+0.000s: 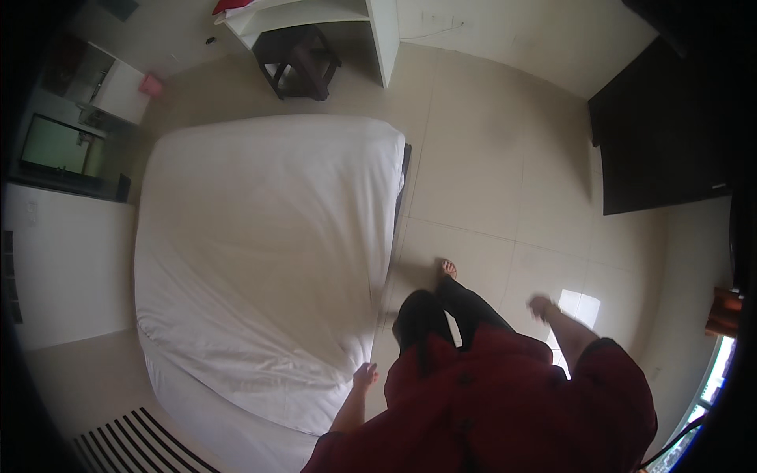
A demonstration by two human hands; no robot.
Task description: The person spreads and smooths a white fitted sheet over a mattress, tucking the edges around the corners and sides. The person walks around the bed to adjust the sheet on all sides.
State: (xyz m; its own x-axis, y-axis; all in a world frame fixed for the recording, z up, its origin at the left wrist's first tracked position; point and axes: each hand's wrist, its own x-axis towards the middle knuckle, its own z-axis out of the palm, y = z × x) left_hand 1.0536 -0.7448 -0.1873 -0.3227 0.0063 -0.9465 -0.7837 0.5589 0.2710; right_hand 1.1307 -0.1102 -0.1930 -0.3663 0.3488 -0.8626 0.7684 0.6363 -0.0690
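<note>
A white fitted sheet [260,229] covers the mattress on the bed to my left, with long creases running toward its near right corner. My left hand [365,375] is beside that corner, its fingers loosely apart and nothing seen in them. Whether the fingertips brush the sheet, I cannot tell. My right hand [540,307] hangs out over the floor on the other side of me, away from the bed. Motion smears its fingers, and no object shows in it.
Pale floor tiles [473,181] run along the bed's right side, where I stand barefoot. A dark stool [298,63] stands under a white desk [385,39] beyond the bed. At the right is a large black panel [662,134]; a striped dark rack [138,441] lies lower left.
</note>
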